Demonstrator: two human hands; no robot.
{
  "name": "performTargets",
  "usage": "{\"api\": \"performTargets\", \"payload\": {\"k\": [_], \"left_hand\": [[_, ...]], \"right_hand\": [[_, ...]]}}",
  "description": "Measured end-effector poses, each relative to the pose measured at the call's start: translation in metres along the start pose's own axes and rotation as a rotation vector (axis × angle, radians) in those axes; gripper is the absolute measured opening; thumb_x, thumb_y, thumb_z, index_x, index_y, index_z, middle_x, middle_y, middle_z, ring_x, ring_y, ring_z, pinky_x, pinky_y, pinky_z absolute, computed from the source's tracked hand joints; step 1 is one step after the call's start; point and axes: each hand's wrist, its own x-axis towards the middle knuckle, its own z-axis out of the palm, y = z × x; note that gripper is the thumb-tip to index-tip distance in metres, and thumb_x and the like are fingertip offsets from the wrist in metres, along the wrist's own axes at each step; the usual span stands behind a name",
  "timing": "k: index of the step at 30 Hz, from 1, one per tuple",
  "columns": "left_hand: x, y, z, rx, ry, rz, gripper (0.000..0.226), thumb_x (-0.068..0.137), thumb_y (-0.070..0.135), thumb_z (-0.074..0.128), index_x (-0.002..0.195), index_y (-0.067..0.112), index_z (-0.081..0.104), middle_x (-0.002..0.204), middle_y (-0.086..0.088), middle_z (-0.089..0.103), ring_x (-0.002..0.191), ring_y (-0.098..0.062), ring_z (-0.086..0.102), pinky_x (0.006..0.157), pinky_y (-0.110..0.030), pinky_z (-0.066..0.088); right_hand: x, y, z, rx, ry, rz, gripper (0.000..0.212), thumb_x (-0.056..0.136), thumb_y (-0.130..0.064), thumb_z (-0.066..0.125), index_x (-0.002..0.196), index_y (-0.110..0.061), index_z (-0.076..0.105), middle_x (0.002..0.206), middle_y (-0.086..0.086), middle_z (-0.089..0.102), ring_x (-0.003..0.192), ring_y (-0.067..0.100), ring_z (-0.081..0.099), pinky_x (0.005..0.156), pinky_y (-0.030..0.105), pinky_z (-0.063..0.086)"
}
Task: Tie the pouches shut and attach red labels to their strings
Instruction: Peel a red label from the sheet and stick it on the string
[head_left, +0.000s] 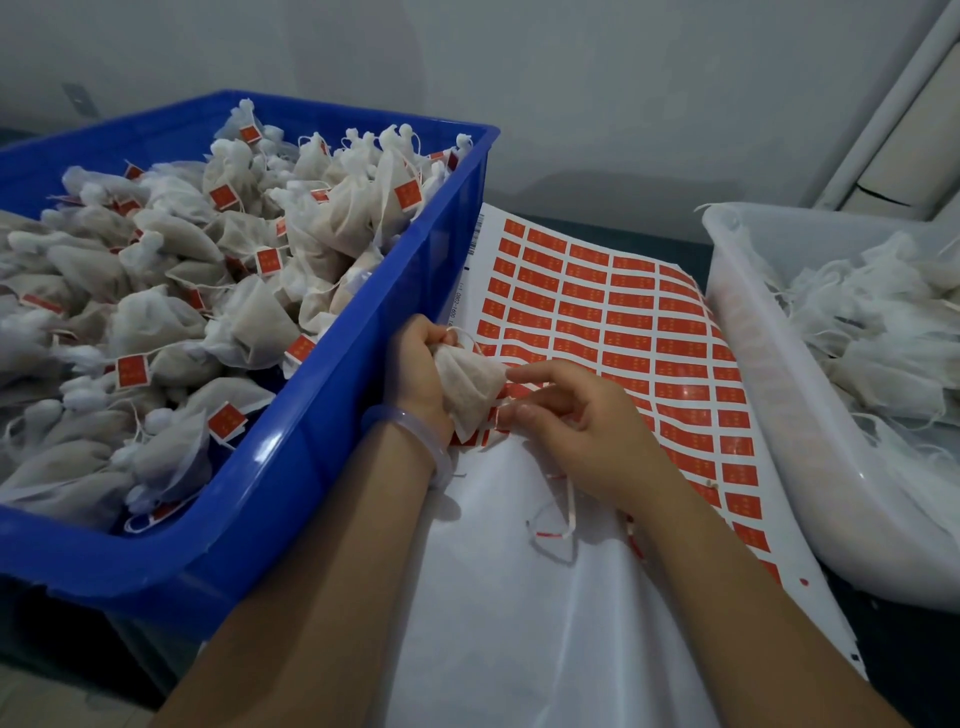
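Two bare hands meet over a white sheet of red rectangular labels (623, 312) that lies between two bins. The left hand (415, 371), a clear bangle (415, 423) on its wrist, curls its fingers round the gathered neck of a small white mesh pouch (470, 387), holding it just above the sheet's near rows and close to the blue bin's wall. The right hand (592, 431) points its forefinger at the pouch's right corner, while its thumb and bent fingers sit close together low beside the pouch; whether they pinch a label or string cannot be told. Left of the hands, a blue plastic crate (291, 447) is heaped with tied pouches bearing red tags (249, 322). To the right, a translucent white plastic tub (769, 395) holds untagged white pouches with loose strings (883, 332). A stray white string (569, 512) lies on the bare paper under the right wrist.
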Motion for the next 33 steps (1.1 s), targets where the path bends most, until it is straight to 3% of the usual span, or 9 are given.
{"api": "performTargets", "payload": {"k": [4, 8, 11, 15, 22, 27, 30, 33], "left_hand": [[0.0010, 0.0003, -0.0014, 0.029, -0.006, 0.019, 0.017, 0.090, 0.018, 0.047, 0.072, 0.020, 0.046, 0.047, 0.007, 0.058, 0.033, 0.000, 0.055, 0.033, -0.012, 0.043], [0.0062, -0.0012, -0.0028, 0.070, -0.032, 0.025, 0.020, 0.092, 0.019, 0.043, 0.071, 0.018, 0.045, 0.039, 0.008, 0.055, 0.034, -0.002, 0.055, 0.034, -0.013, 0.043], [0.0086, -0.0023, -0.0042, 0.057, -0.041, 0.060, 0.021, 0.091, 0.017, 0.043, 0.070, 0.017, 0.045, 0.045, 0.002, 0.057, 0.035, -0.004, 0.056, 0.035, -0.014, 0.044], [0.0084, -0.0049, -0.0080, 0.087, -0.049, 0.067, 0.020, 0.089, 0.024, 0.044, 0.071, 0.018, 0.051, 0.043, 0.007, 0.060, 0.039, -0.004, 0.060, 0.034, -0.018, 0.045], [0.0072, -0.0028, -0.0086, 0.088, -0.093, 0.037, 0.016, 0.088, 0.020, 0.045, 0.073, 0.017, 0.050, 0.044, 0.007, 0.061, 0.040, -0.006, 0.061, 0.037, -0.018, 0.048], [0.0041, 0.0020, -0.0040, 0.197, -0.111, 0.018, 0.021, 0.092, 0.015, 0.040, 0.072, 0.013, 0.046, 0.065, -0.002, 0.056, 0.049, -0.011, 0.059, 0.048, -0.020, 0.047], [0.0048, 0.0026, -0.0026, 0.180, -0.083, 0.051, 0.024, 0.092, 0.013, 0.039, 0.069, 0.011, 0.045, 0.063, -0.005, 0.054, 0.050, -0.014, 0.058, 0.047, -0.021, 0.048], [0.0040, 0.0009, -0.0005, 0.107, -0.026, 0.087, 0.024, 0.091, 0.012, 0.038, 0.067, 0.012, 0.042, 0.062, -0.005, 0.049, 0.039, -0.011, 0.053, 0.039, -0.016, 0.042]], "right_hand": [[-0.0014, 0.0024, -0.0007, 0.034, -0.044, 0.003, 0.035, 0.087, -0.018, 0.064, 0.096, -0.049, 0.051, 0.076, -0.040, 0.061, 0.084, -0.017, 0.059, 0.062, -0.002, 0.042], [-0.0040, 0.0026, 0.0018, 0.024, -0.064, -0.040, 0.046, 0.089, -0.010, 0.060, 0.103, -0.052, 0.048, 0.091, -0.039, 0.059, 0.093, -0.020, 0.056, 0.071, -0.005, 0.038], [-0.0067, 0.0038, 0.0005, 0.024, -0.071, -0.081, 0.053, 0.089, -0.007, 0.059, 0.111, -0.054, 0.043, 0.102, -0.039, 0.055, 0.099, -0.023, 0.051, 0.076, -0.006, 0.035], [-0.0067, 0.0059, -0.0017, 0.007, -0.077, -0.094, 0.058, 0.088, -0.007, 0.061, 0.114, -0.055, 0.042, 0.096, -0.047, 0.056, 0.105, -0.020, 0.050, 0.082, -0.003, 0.036], [-0.0017, 0.0059, -0.0002, 0.002, -0.073, -0.083, 0.056, 0.081, -0.008, 0.069, 0.116, -0.047, 0.048, 0.088, -0.034, 0.063, 0.092, -0.005, 0.062, 0.073, 0.007, 0.049], [-0.0001, 0.0061, 0.0011, -0.020, -0.111, -0.080, 0.060, 0.078, -0.009, 0.072, 0.108, -0.054, 0.044, 0.088, -0.029, 0.061, 0.088, -0.007, 0.059, 0.065, 0.003, 0.046], [-0.0006, 0.0065, 0.0035, -0.047, -0.134, -0.073, 0.063, 0.080, -0.010, 0.070, 0.117, -0.052, 0.040, 0.082, -0.034, 0.060, 0.088, -0.012, 0.057, 0.068, 0.002, 0.045], [-0.0006, 0.0071, 0.0059, -0.082, -0.128, -0.079, 0.065, 0.082, -0.014, 0.069, 0.130, -0.045, 0.039, 0.100, -0.037, 0.054, 0.090, -0.013, 0.057, 0.075, 0.003, 0.046]]}}
